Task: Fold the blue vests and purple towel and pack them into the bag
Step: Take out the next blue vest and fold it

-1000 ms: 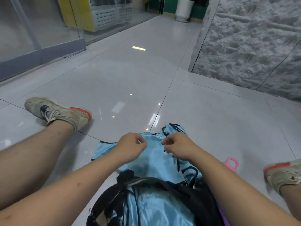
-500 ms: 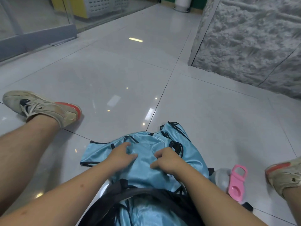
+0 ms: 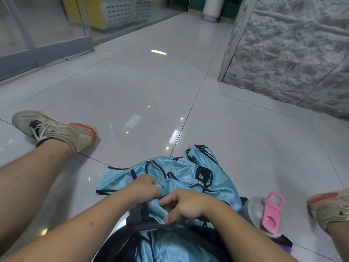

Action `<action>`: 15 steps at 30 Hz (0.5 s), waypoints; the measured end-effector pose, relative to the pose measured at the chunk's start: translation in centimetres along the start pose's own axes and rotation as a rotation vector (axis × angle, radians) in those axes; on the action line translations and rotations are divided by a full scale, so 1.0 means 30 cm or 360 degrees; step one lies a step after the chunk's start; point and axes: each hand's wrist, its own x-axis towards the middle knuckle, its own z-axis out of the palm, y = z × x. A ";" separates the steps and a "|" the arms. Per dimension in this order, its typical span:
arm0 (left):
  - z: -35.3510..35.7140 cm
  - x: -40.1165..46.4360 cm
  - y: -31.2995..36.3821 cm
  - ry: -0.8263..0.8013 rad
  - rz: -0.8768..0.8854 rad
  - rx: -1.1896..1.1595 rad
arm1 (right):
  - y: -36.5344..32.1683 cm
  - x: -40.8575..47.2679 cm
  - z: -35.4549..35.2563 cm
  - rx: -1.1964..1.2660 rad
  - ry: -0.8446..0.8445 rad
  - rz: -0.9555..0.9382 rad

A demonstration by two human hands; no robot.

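A heap of shiny light-blue vests with black trim (image 3: 181,174) lies on the tiled floor between my legs. A black bag (image 3: 132,241) sits open right in front of me, with more blue vest fabric (image 3: 170,248) inside it. My left hand (image 3: 144,189) pinches a fold of blue vest near the heap's near edge. My right hand (image 3: 183,204) grips the same bunched fabric just above the bag's rim. A sliver of the purple towel (image 3: 285,251) shows at the bottom right, mostly hidden.
A clear bottle with a pink lid (image 3: 270,216) lies on the floor to the right of the bag. My left shoe (image 3: 56,129) and right shoe (image 3: 332,208) flank the heap. A rough grey wall (image 3: 292,50) stands at the far right.
Both hands have drawn back toward me and the bag, bunching the blue vest fabric between them. The view has tilted slightly, showing more of the bottle.
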 end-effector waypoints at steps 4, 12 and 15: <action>-0.015 -0.009 -0.025 0.0151 0.0112 -0.0231 | 0.013 0.001 -0.039 0.0039 0.0438 0.0241; -0.025 -0.046 -0.021 -0.0112 0.0091 -0.1118 | 0.065 0.042 -0.020 -0.0725 0.0852 0.0364; -0.039 -0.055 0.001 -0.0140 0.0083 -0.1398 | 0.077 0.050 -0.028 -0.0568 0.1092 0.0401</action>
